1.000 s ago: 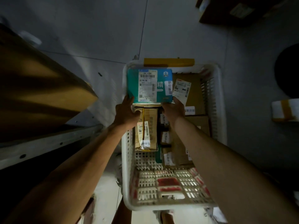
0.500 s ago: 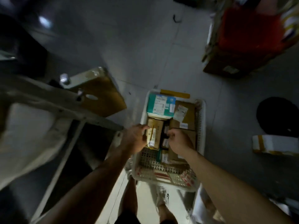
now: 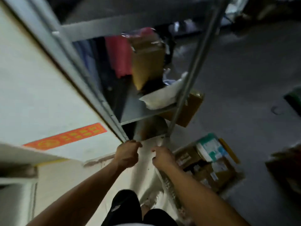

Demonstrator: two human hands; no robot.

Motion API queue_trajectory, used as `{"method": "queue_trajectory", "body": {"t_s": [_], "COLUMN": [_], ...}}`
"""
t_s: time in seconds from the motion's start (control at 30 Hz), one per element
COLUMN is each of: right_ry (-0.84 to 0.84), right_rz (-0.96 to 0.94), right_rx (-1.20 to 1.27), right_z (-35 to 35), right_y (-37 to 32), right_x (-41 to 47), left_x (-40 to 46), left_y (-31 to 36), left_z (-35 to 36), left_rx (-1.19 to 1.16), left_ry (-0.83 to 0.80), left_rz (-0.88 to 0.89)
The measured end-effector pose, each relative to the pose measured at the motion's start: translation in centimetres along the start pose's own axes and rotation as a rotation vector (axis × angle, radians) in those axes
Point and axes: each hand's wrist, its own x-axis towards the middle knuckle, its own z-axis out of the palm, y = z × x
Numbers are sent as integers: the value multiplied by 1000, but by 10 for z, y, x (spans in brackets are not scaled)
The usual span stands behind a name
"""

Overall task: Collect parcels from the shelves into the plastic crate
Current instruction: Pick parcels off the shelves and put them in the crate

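Two hands (image 3: 127, 154), one crate (image 3: 169, 181).

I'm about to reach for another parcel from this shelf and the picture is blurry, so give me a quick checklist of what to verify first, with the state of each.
1. Left hand free: ok, fingers loosely curled, nothing held.
2. Right hand free: ok, nothing seen in its grip.
3. Parcels left on the shelf: ok, a brown box and a white bag lie on the grey shelf.
4. Crate nearby: ok, on the floor beside the right arm.
5. Room in the crate: cannot tell, its far end is packed with a teal parcel and brown boxes; the near end is hidden.
6. Labels readable: not ok, too blurred.
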Motion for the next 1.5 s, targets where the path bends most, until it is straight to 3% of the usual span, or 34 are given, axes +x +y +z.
{"method": "queue_trajectory", "body": {"t_s": [0.3,0.53,0.73,0.93,1.2,1.5], "right_ry": [-29,-187,-287,-375,-513,-757], "right_rz": [-423,-718,-1023,-1319,-1634,-1770], "right_rx": [-381,-599,-727,-798,-953,-978], "right_z": [75,192,304,396,474,549], "right_y": [-193,-345,-471,-549,-582,-577], "right_x": [-35,-96,-180,-272,-346,-426], "left_x": [-169,-344,-487,-598,-671,-734], "left_y": [-170,-293,-357,-375,-355,-313], "left_z": [-6,36,66,108,148,199], "left_rx": [-173,-304,-411,-498,-586,-665], "left_ry": [198,398,571,679,751,789], "left_rz": [-412,-764,-1101,-1392,-1764,-2009]}}
